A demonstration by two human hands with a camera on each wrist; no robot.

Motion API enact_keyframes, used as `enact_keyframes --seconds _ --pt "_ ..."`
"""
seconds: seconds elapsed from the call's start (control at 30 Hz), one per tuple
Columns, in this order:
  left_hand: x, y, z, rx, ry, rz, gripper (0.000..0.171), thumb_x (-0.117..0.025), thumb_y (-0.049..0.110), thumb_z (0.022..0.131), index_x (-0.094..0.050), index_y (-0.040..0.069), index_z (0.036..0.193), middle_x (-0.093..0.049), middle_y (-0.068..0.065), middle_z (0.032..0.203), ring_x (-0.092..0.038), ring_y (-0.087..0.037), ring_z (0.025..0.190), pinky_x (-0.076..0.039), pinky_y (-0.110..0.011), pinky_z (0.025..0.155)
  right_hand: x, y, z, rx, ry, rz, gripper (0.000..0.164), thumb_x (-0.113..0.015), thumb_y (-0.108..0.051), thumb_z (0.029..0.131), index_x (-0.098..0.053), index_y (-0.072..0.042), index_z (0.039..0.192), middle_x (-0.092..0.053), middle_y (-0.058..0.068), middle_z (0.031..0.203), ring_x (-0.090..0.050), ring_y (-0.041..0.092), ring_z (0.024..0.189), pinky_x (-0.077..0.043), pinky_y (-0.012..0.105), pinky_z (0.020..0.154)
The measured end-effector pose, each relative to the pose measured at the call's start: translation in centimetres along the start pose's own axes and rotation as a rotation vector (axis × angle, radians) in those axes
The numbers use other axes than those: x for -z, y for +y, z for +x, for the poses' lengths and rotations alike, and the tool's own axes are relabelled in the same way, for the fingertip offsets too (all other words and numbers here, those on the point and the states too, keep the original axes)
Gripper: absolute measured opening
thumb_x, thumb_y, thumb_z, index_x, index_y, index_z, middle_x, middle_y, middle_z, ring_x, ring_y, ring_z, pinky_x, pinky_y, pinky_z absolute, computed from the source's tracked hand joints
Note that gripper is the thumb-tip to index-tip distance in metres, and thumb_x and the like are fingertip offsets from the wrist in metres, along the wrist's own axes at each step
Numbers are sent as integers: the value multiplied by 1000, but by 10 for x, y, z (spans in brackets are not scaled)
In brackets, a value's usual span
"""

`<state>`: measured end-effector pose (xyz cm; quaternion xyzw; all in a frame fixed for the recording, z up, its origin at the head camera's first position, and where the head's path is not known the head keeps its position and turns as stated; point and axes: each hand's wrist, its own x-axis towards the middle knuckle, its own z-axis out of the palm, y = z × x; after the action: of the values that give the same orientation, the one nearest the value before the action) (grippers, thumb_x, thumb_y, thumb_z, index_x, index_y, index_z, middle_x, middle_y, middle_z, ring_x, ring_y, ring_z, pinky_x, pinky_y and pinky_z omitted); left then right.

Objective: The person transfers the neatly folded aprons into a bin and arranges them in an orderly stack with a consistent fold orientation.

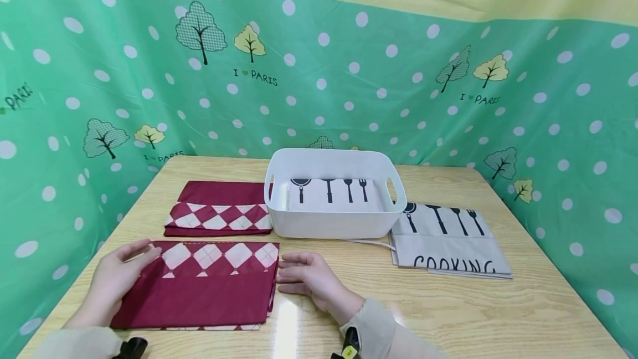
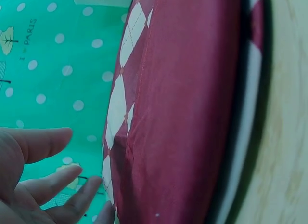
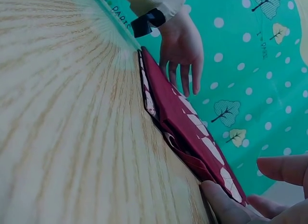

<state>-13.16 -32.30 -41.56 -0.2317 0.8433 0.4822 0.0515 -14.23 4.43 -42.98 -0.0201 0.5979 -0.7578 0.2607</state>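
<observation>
Toward the near left corner of the table (image 1: 448, 320), a red cloth (image 1: 196, 295)

Two red cloths are lying folded, this one in front of a rear red cloth (image 1: 219, 193). The left hand (image 1: 113, 275) is hovering at its left edge, the right hand (image 1: 315, 281) beside its right edge; both are holding nothing, fingers loosely parted, contact unclear. One basket (image 1: 331, 226) is standing near the far edge, hiding the rear cloth's right end and holding one white cloth (image 1: 314, 199). A second white cloth (image 1: 448, 245) is lying toward the right edge.
</observation>
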Motion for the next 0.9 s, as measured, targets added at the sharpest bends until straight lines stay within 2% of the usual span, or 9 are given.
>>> enact_keyframes --seconds 0.07,0.13,0.23,0.27,0.47,0.57,0.73,0.9 --pt "0 0 1 2 -9 1 80 -52 48 99 -25 -3 154 -30 -30 155 -49 -31 123 -47 -15 75 -1 0 0 1 4 4 53 -61 2 89 -45 15 138 -59 26 131 -71 22 94 -58 42 88" --pt "0 0 2 -3 -22 1 81 -52 48 99 -23 -3 154 -27 -31 156 -33 -43 137 -48 -29 91 -2 0 0 1 12 11 53 -61 3 89 -45 15 138 -59 26 131 -71 21 93 -59 41 88" --pt "-1 0 2 -13 -38 7 82 -51 47 99 -21 -5 154 -24 -33 156 -22 -48 143 -36 -55 108 -3 1 0 0 25 21 53 -60 4 89 -44 15 138 -59 26 130 -71 21 90 -59 41 87" --pt "0 0 2 -18 -43 10 82 -51 46 99 -20 -6 154 -23 -33 156 -21 -49 143 -30 -59 111 -3 1 0 -1 31 28 53 -61 4 89 -44 14 138 -60 25 129 -71 20 89 -59 41 87" --pt "4 0 4 -24 -82 63 88 -55 46 98 -14 -8 154 -17 -38 155 -18 -54 142 -24 -65 113 -6 1 0 3 35 45 53 -61 4 90 -44 14 139 -60 25 128 -70 17 87 -59 41 86" --pt "6 -2 4 -32 -96 82 88 -58 43 97 -14 -9 153 -18 -38 154 -21 -54 140 -25 -65 112 -6 1 0 7 36 42 53 -61 4 89 -44 14 139 -60 25 128 -71 19 89 -59 41 86" --pt "6 -6 6 -32 -116 95 90 -67 34 94 -15 -11 152 -23 -39 152 -32 -53 135 -37 -59 103 -6 2 0 8 38 27 54 -62 5 88 -45 13 138 -60 24 129 -72 23 93 -59 41 86" --pt "6 -8 8 -38 -119 126 91 -72 25 90 -17 -11 152 -26 -38 150 -37 -55 132 -44 -55 96 -6 3 1 2 28 16 51 -63 9 86 -49 11 136 -59 22 129 -72 26 94 -59 41 88"
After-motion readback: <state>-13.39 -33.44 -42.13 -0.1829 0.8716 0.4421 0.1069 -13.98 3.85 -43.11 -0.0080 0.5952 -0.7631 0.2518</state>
